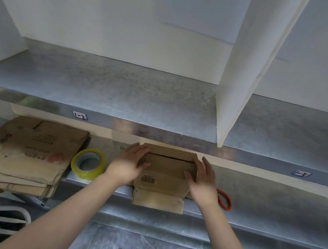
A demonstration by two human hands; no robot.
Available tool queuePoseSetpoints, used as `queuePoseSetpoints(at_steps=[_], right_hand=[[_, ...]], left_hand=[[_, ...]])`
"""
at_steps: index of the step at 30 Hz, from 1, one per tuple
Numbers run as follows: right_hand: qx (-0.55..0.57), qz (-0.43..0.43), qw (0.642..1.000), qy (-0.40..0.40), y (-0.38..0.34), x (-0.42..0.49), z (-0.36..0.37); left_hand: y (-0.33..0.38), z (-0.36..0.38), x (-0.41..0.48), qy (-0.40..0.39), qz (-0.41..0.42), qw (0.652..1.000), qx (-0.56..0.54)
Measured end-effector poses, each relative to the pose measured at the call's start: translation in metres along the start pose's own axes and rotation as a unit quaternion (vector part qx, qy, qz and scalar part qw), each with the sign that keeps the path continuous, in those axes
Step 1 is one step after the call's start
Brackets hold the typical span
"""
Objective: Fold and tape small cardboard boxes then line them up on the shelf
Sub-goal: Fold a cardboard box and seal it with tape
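Note:
A small brown cardboard box point(166, 171) with a barcode on top lies on the lower metal shelf point(272, 210), one flap hanging over the shelf's front edge. My left hand point(131, 162) presses its left side with straight fingers laid over the top. My right hand point(201, 180) presses the right side, fingers straight. A roll of clear yellowish tape point(88, 163) stands just left of my left hand. The upper metal shelf point(121, 94) holds no boxes.
A stack of flattened cardboard boxes point(25, 152) lies at the left end of the lower shelf. A red ring-shaped handle point(225, 200) lies right of my right hand. A white upright divider point(245, 76) stands on the upper shelf. A striped cloth point(6, 223) lies at the lower left.

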State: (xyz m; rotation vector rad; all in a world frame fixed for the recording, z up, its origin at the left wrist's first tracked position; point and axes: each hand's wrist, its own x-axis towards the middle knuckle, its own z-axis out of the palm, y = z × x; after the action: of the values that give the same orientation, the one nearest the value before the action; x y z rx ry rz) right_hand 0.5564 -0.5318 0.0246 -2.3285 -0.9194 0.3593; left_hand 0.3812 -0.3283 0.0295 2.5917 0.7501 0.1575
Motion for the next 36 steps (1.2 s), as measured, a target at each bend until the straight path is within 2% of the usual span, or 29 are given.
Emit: queuePoseSetpoints(at_steps=[6, 10, 15, 21, 26, 31, 36], right_hand=[[-0.141, -0.138, 0.979, 0.058, -0.039, -0.008, -0.012], [-0.132, -0.198, 0.970, 0.039, -0.085, -0.020, 0.012], [-0.093, -0.251, 0.963, 0.011, -0.140, -0.036, 0.071], [-0.118, -0.204, 0.970, -0.053, -0.162, -0.044, 0.148], [-0.162, -0.107, 0.976, -0.101, -0.159, -0.040, 0.197], [-0.185, -0.028, 0.975, -0.122, -0.156, -0.032, 0.220], [-0.192, -0.001, 0.974, -0.119, -0.153, -0.026, 0.228]], left_hand=[[-0.008, -0.022, -0.026, 0.073, 0.069, 0.989, 0.111], [-0.039, -0.038, -0.051, 0.059, 0.057, 0.982, 0.171], [-0.093, -0.044, -0.084, 0.035, 0.036, 0.982, 0.184], [-0.154, -0.040, -0.098, 0.012, 0.037, 0.987, 0.159], [-0.192, -0.028, -0.088, -0.050, 0.044, 0.985, 0.158], [-0.208, -0.016, -0.081, -0.090, 0.063, 0.978, 0.178], [-0.216, -0.011, -0.071, -0.092, 0.093, 0.977, 0.167]])
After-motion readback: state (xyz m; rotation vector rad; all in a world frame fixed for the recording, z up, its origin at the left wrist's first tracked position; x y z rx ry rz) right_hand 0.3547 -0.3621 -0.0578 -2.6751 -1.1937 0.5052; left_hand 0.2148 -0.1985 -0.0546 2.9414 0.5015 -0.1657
